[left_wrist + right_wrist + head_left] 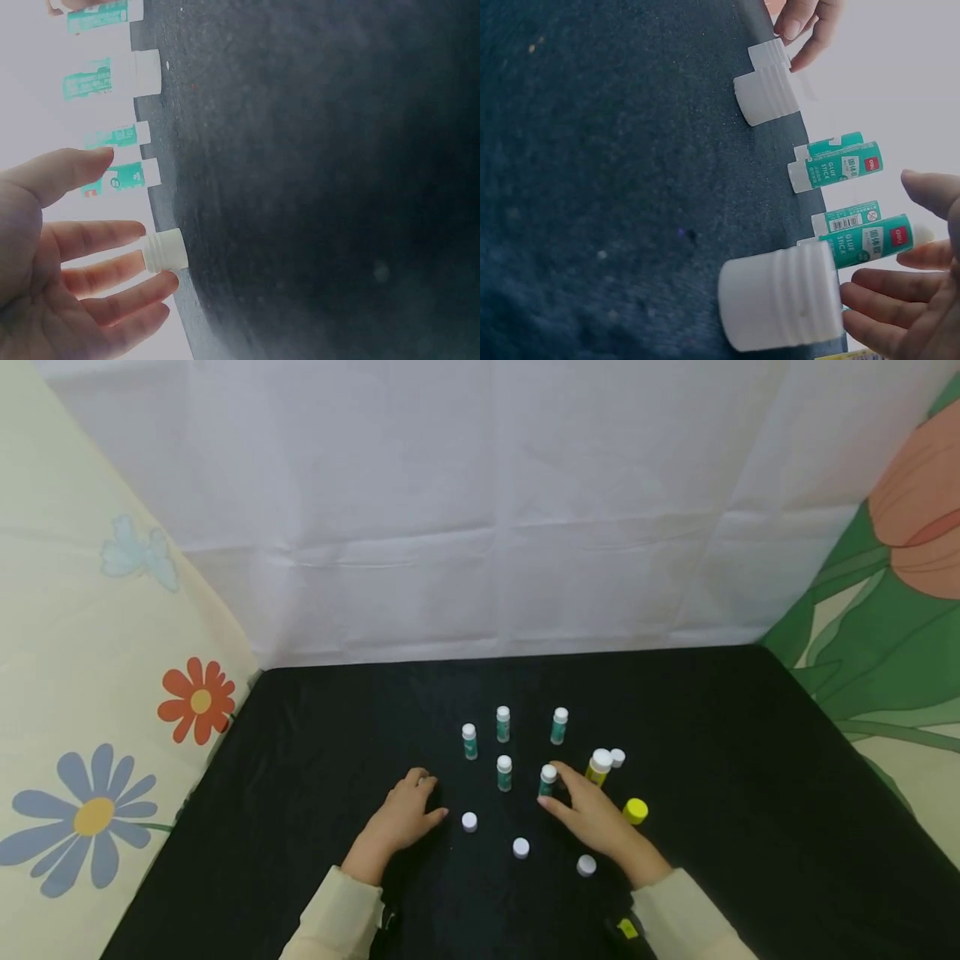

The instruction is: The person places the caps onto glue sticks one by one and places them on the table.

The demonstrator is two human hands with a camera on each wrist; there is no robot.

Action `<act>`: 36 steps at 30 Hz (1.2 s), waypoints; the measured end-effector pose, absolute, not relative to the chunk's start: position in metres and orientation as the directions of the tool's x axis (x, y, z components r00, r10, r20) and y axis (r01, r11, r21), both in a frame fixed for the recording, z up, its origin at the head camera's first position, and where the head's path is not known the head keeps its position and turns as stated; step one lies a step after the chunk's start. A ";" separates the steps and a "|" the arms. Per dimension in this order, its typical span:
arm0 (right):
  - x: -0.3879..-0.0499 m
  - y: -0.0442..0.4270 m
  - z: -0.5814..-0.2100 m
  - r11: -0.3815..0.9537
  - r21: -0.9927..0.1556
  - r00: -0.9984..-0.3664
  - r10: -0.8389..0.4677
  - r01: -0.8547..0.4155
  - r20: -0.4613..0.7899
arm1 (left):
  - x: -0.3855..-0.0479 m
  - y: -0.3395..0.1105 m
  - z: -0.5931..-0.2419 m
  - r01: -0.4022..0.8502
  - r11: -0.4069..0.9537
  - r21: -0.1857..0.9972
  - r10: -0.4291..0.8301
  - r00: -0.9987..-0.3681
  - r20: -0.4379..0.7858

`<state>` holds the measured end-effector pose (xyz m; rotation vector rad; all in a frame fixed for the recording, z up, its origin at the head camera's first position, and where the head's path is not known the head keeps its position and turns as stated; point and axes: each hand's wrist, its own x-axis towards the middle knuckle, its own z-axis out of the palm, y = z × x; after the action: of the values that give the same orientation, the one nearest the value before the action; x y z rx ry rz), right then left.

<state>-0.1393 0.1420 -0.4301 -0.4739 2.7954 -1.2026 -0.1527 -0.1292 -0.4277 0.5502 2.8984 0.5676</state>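
Note:
In the head view my left hand (401, 814) rests at the left of the group, thumb spread from the fingers. The left wrist view shows its fingertips around a white cap (166, 251), with the thumb apart from it. My right hand (592, 817) has thumb and forefinger on either side of an upright green glue stick (547, 781). In the right wrist view a gap shows between the thumb and that stick (874, 240); the fingers lie loosely extended near a large white cap (780, 298). Whether the fingers touch the stick is unclear.
Several more upright green sticks (504, 774) stand behind. Right of them are a yellow stick with a white top (600, 762), a white cap (617, 757) and a yellow cap (635, 811). White caps (521, 847) lie nearer on the black cloth (337, 727).

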 end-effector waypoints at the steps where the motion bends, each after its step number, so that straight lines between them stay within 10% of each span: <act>1: -0.140 0.142 -0.430 0.650 -0.716 -0.951 -0.301 -0.255 0.066 | -0.153 -0.129 -0.428 0.329 0.860 0.390 0.378 -0.924 -0.054; 36: -0.152 0.131 -0.437 0.681 -0.645 -0.937 -0.235 -0.348 0.257 | -0.157 -0.137 -0.431 0.340 0.875 0.345 0.302 -0.940 0.158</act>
<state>-0.1523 0.1305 -0.4374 -0.5273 3.0192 -1.2109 -0.1571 -0.1375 -0.4309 0.5386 3.1380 0.6070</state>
